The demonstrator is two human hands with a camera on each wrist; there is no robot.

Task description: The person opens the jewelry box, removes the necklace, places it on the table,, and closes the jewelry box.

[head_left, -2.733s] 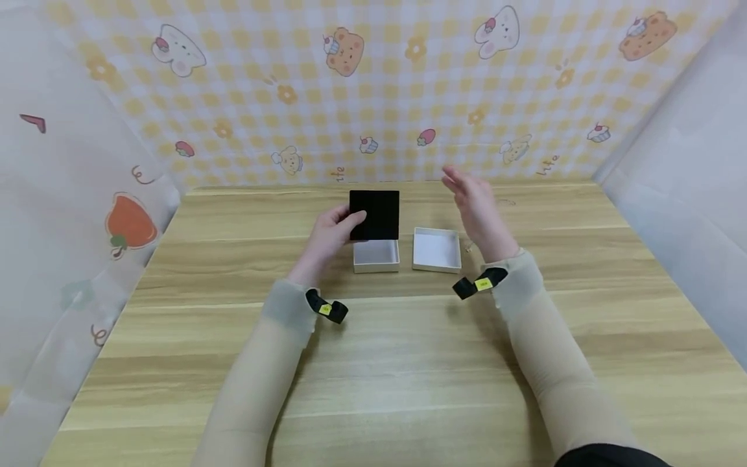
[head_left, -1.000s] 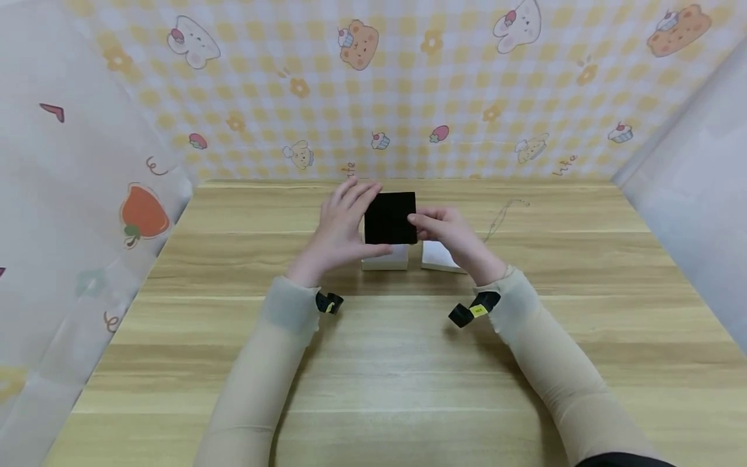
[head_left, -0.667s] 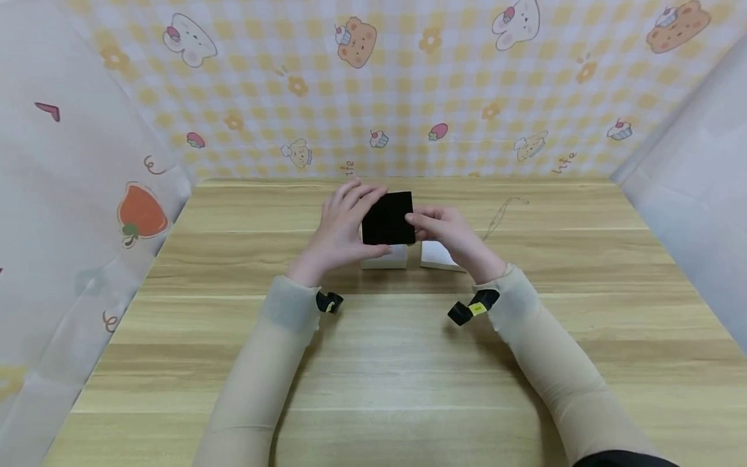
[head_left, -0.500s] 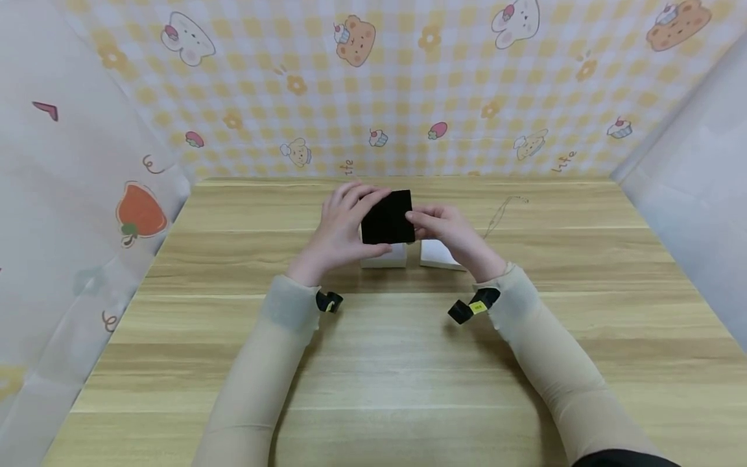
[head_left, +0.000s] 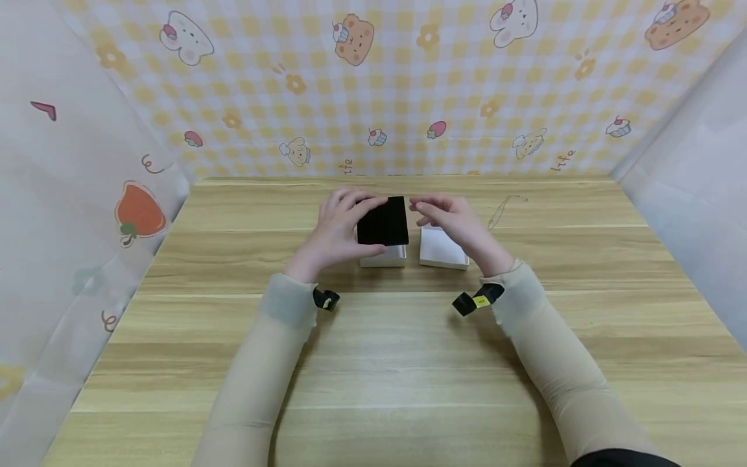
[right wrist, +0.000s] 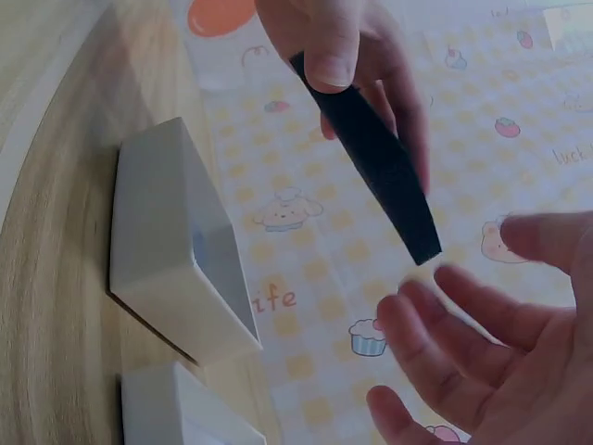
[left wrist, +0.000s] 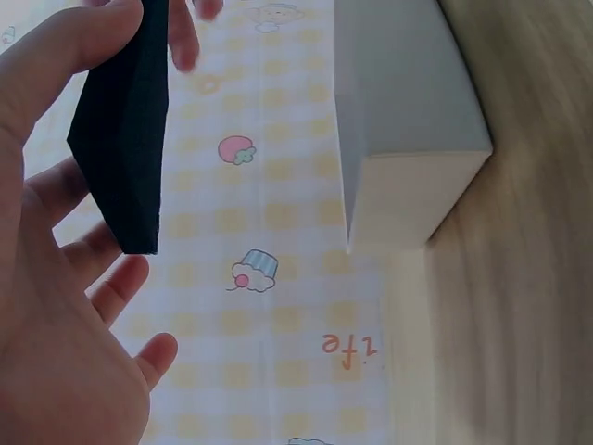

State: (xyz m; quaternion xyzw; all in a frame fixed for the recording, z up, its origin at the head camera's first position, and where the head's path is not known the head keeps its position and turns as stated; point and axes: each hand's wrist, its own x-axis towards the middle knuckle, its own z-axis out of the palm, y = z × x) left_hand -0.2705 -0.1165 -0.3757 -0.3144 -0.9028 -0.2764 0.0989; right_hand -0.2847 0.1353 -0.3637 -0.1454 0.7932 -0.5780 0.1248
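A thin black square pad (head_left: 382,224), its kind not clear, is held by my left hand (head_left: 334,228), thumb at the near edge and fingers at the far edge. The pad sits above an open white box (head_left: 382,261) and hides most of it. In the left wrist view, a gap shows between the pad (left wrist: 128,130) and the box (left wrist: 417,102). My right hand (head_left: 454,224) is just off the pad's right edge, fingers loosely bent, holding nothing; the right wrist view shows its fingertips (right wrist: 408,320) apart from the pad (right wrist: 380,167).
A second, shallower white box part (head_left: 443,250) lies open side up to the right, partly under my right hand. Behind it a thin chain (head_left: 504,209) lies on the wooden table (head_left: 373,363). A yellow checked cloth (head_left: 391,84) covers the back.
Both hands came to hold the pad, the left shifting its grip to the near and far edges. Now the right hand has let go and moved slightly right; the pad has come down a little.
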